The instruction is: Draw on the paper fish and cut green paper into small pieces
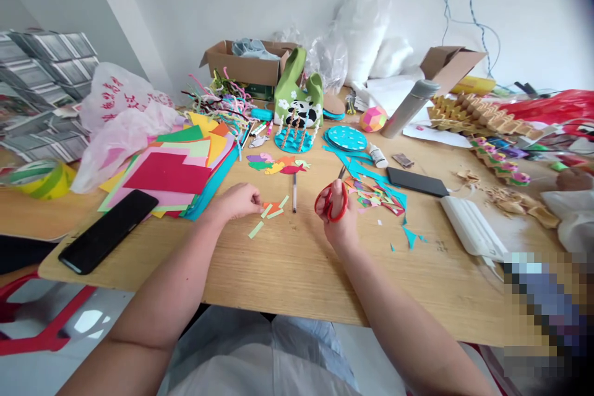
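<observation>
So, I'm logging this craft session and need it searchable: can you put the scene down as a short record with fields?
Left hand: left hand, fingertips at the orange paper; grip unclear
Right hand: right hand, holding red-handled scissors, blades pointing away from the person
Between hands: pen; pale green strips, some over the orange paper
Beyond pen: colored fish cut-outs
Left side: colored sheets, black phone
Right side: paper scraps, white power strip
Back: green panda bag

Wooden table point(278, 278); on it, phone point(109, 231), paper sheets point(169, 172), pen point(294, 193), paper scraps point(375, 197).
</observation>
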The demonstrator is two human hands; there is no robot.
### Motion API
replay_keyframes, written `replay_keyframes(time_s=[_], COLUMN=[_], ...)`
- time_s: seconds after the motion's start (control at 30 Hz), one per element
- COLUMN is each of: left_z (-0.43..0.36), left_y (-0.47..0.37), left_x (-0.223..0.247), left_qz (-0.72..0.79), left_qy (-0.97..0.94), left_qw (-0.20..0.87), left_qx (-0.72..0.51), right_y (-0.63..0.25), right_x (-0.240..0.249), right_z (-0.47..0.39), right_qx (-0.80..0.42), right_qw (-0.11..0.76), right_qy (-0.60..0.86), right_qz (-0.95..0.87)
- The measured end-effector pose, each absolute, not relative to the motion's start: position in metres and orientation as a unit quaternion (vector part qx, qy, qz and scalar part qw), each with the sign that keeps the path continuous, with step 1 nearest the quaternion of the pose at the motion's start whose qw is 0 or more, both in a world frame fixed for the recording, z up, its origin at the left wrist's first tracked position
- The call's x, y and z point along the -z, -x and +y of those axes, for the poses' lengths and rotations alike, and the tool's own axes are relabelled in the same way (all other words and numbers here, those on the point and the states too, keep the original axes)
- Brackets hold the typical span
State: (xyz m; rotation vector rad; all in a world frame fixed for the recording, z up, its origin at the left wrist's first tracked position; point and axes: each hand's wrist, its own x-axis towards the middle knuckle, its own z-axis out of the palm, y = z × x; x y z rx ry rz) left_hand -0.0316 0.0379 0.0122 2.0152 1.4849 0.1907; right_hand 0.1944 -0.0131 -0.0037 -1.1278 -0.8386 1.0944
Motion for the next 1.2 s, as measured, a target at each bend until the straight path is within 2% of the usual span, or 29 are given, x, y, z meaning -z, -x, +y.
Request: replay_keyframes(time_s=[0.17,0.43,0.93,1.0,1.07,1.2], left_z=[0.029,0.014,0.010,0.010,0.011,0.013], left_y=[0.024,0.015,0.013,0.013,0.013,0.014], left_x=[-0.018,-0.020,-0.014,-0.015,-0.015,-0.015], left_qz=[0.533,0.525,0.520,0.519,0.520,0.519], left_qy=[-0.787,-0.832,-0.843,-0.844,-0.842,-0.842], left_qw=[0.300,0.176,0.126,0.132,0.139,0.138], left_qx=[-0.084,-0.036,-0.041,-0.043,-0.040,-0.039], right_y=[-0.196,-0.196,-0.195,-0.198,-0.205,-0.223], right_x=[0.003,0.005,0.008,0.005,0.002,-0.002], right_z=[-0.015,-0.018,-0.018,-0.017,-0.015,-0.013], right_qx=[-0.460,-0.459,-0.471,-0.453,-0.393,-0.144], right_qw=[0.635,0.617,0.605,0.577,0.512,0.271], right_qy=[0.491,0.500,0.499,0.515,0.564,0.708], right_qz=[-0.381,-0.397,-0.404,-0.443,-0.515,-0.636])
